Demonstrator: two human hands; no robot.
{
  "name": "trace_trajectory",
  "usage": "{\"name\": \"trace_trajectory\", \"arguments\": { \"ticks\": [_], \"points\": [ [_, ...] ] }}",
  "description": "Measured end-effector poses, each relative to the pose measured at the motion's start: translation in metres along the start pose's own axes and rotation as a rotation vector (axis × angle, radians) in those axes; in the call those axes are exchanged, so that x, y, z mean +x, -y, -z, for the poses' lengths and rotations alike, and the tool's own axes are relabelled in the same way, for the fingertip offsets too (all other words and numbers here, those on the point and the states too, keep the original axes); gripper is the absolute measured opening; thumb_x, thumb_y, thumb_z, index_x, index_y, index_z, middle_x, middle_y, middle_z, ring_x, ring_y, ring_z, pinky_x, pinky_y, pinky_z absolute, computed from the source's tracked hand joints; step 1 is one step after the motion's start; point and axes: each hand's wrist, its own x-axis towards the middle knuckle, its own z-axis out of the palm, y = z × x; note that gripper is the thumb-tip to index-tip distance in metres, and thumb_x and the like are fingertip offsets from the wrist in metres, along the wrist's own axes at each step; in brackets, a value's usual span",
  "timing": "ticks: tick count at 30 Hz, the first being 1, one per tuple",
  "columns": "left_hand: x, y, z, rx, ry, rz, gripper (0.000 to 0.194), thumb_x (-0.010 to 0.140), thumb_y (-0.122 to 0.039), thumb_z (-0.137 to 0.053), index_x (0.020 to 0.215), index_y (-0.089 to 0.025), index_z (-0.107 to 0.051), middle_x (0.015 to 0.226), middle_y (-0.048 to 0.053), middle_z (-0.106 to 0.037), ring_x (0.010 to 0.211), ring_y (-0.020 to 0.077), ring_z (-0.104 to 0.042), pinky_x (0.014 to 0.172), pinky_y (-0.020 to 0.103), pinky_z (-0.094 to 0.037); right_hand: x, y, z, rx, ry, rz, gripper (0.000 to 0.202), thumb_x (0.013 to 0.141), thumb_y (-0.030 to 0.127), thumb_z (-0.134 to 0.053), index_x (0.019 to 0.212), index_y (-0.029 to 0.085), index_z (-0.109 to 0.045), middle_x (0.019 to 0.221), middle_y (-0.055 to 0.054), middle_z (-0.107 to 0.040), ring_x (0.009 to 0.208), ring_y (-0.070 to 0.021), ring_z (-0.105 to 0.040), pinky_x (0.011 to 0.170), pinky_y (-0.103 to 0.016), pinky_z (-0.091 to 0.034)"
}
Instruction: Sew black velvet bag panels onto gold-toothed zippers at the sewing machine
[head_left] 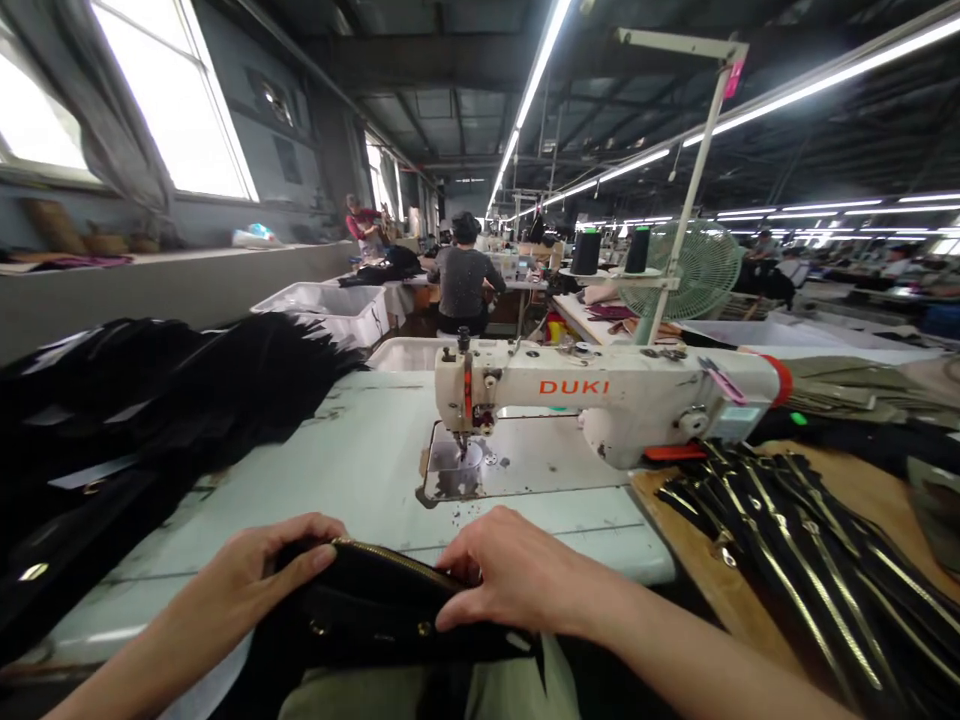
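Observation:
A black fabric piece with a gold zipper (367, 605) hangs at the table's front edge, over my lap. Pinched at its upper left corner is my left hand (296, 550), thumb on the near side. My right hand (502, 575) grips the same piece near the zipper's right end, its fingertips partly hidden behind the cloth. Two small gold fittings show on the black face. Just beyond my hands stands a white sewing machine (517, 385) marked DUKI, its needle area bare of cloth.
Black fabric pieces (150, 400) are heaped on the left of the pale table (352, 440). Several black zippers with gold teeth (780, 530) lie on a brown board at right. Thread cones (585, 250) and a fan (697, 265) stand behind the machine; a co-worker (466, 275) sits ahead.

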Motion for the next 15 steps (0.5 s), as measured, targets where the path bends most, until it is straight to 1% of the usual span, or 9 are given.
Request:
{"name": "trace_trajectory", "arguments": {
  "ticks": [2,3,5,7,9,11,13,15],
  "points": [
    [0.005,0.004,0.002,-0.034,-0.018,0.031,0.037,0.088,-0.056,-0.057,0.092,-0.021,-0.07,0.088,0.003,-0.071,0.083,0.025,-0.065,0.072,0.024,-0.051,0.003,-0.007,-0.004,0.025,-0.022,-0.024,0.013,0.071,0.021,-0.078,0.062,0.019,-0.069,0.047,0.01,-0.033,0.05,-0.0069,-0.029,0.052,-0.023,-0.021],
    [0.007,0.005,0.002,-0.042,-0.013,0.039,0.037,0.088,-0.056,-0.057,0.092,-0.021,-0.07,0.088,0.003,-0.071,0.083,0.025,-0.065,0.072,0.025,-0.052,0.006,-0.011,-0.005,0.052,-0.02,-0.035,0.012,0.072,0.019,-0.076,0.062,0.019,-0.07,0.046,0.01,-0.033,0.049,-0.0065,-0.03,0.051,-0.022,-0.022],
    [0.014,0.007,0.003,-0.034,0.015,0.041,0.036,0.088,-0.054,-0.058,0.09,-0.021,-0.07,0.085,0.003,-0.07,0.08,0.0243,-0.064,0.07,0.024,-0.051,0.012,-0.02,-0.004,0.114,0.012,-0.05,0.007,0.073,0.019,-0.073,0.066,0.018,-0.073,0.048,0.01,-0.04,0.05,-0.0057,-0.038,0.051,-0.019,-0.027],
    [0.022,0.008,0.002,-0.025,0.001,0.035,0.034,0.085,-0.053,-0.06,0.086,-0.021,-0.07,0.081,0.001,-0.069,0.077,0.0227,-0.064,0.069,0.023,-0.05,0.021,-0.029,0.002,0.174,0.053,-0.062,0.003,0.073,0.021,-0.073,0.074,0.018,-0.076,0.054,0.009,-0.052,0.054,-0.0058,-0.048,0.052,-0.016,-0.033],
    [0.029,0.009,0.001,-0.036,-0.055,0.041,0.034,0.083,-0.054,-0.061,0.081,-0.021,-0.071,0.077,0.001,-0.068,0.074,0.0215,-0.062,0.067,0.022,-0.049,0.03,-0.039,0.01,0.243,0.125,-0.08,0.01,0.072,0.023,-0.076,0.081,0.018,-0.077,0.061,0.008,-0.06,0.059,-0.0064,-0.054,0.054,-0.015,-0.036],
    [0.037,0.013,-0.001,-0.046,-0.106,0.069,0.038,0.081,-0.057,-0.06,0.078,-0.021,-0.07,0.075,0.001,-0.067,0.073,0.0217,-0.062,0.066,0.022,-0.048,0.038,-0.05,0.018,0.32,0.228,-0.105,0.015,0.07,0.026,-0.08,0.082,0.017,-0.077,0.062,0.007,-0.062,0.06,-0.0066,-0.055,0.054,-0.014,-0.037],
    [0.042,0.019,-0.001,-0.047,-0.122,0.106,0.043,0.079,-0.062,-0.059,0.079,-0.021,-0.07,0.074,0.002,-0.067,0.074,0.0231,-0.062,0.066,0.023,-0.049,0.045,-0.059,0.025,0.395,0.323,-0.134,0.024,0.067,0.033,-0.083,0.081,0.016,-0.076,0.061,0.007,-0.061,0.058,-0.0068,-0.054,0.052,-0.015,-0.038],
    [0.047,0.026,-0.001,-0.049,-0.119,0.144,0.047,0.077,-0.066,-0.058,0.08,-0.021,-0.07,0.073,0.002,-0.066,0.073,0.0237,-0.061,0.065,0.024,-0.049,0.05,-0.066,0.031,0.45,0.367,-0.154,0.034,0.062,0.043,-0.085,0.079,0.015,-0.075,0.061,0.006,-0.062,0.057,-0.007,-0.053,0.051,-0.015,-0.039]
  ]
}}
